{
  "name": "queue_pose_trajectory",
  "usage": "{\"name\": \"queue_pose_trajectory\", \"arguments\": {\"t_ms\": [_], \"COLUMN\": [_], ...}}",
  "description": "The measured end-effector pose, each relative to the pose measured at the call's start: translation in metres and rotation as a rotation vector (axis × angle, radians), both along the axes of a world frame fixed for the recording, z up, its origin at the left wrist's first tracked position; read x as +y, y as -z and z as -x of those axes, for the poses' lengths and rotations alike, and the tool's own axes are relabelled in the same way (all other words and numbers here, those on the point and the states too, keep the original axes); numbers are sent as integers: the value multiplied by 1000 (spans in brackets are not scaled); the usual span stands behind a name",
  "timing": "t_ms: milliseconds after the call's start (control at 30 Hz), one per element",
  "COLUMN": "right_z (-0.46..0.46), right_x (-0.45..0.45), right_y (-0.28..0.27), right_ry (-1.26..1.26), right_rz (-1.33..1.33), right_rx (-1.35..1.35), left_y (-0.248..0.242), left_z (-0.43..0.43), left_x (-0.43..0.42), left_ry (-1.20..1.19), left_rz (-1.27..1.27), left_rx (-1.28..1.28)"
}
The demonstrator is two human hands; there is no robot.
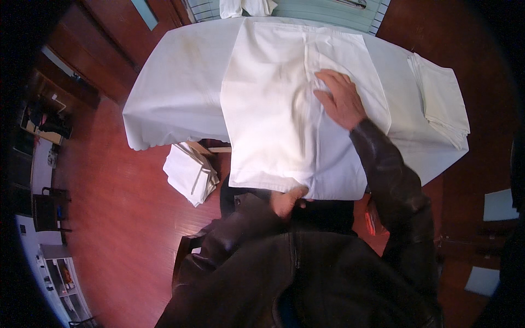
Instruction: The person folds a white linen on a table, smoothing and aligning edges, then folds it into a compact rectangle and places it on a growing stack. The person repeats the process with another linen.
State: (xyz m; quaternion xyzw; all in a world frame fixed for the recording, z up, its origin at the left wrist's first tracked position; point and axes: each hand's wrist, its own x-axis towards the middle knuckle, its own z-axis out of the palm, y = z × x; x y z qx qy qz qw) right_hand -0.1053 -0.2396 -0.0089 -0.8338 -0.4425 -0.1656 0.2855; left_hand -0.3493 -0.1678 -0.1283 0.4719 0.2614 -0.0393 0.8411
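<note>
A white cloth (266, 102) lies spread over a table covered with a white tablecloth (176, 82), and its near end hangs toward my lap. A raised lengthwise fold or seam runs down it, with wrinkles near the middle. My left hand (289, 201) pinches the cloth's near edge, thumb on top and the other fingers mostly hidden below. Farther up, right of the fold, my right hand (340, 98) lies on the cloth with its fingers apart and slightly bent.
A folded white cloth stack (443, 96) lies at the table's right end. Left of my knees, below the table edge, sits another stack of folded white cloths (190, 174). White fabric (248, 7) rests beyond the far edge. A dark chair (49, 209) stands far left on the reddish floor (123, 197).
</note>
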Motion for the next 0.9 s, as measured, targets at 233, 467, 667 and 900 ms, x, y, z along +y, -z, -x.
{"name": "queue_pose_trajectory", "arguments": {"t_ms": [233, 467, 667, 900], "right_z": [141, 187, 172, 177], "right_x": [-90, -96, -98, -109], "right_y": [19, 81, 93, 89], "right_ry": [-281, -29, -72, -66], "right_rz": [6, 11, -179, -222], "right_rx": [199, 32, -40, -15], "left_y": [-11, -21, -23, -38], "left_z": [9, 16, 14, 7], "left_x": [3, 3, 7, 1], "left_ry": [24, 46, 104, -221], "left_rz": [96, 86, 185, 105], "left_rx": [82, 120, 229, 26]}}
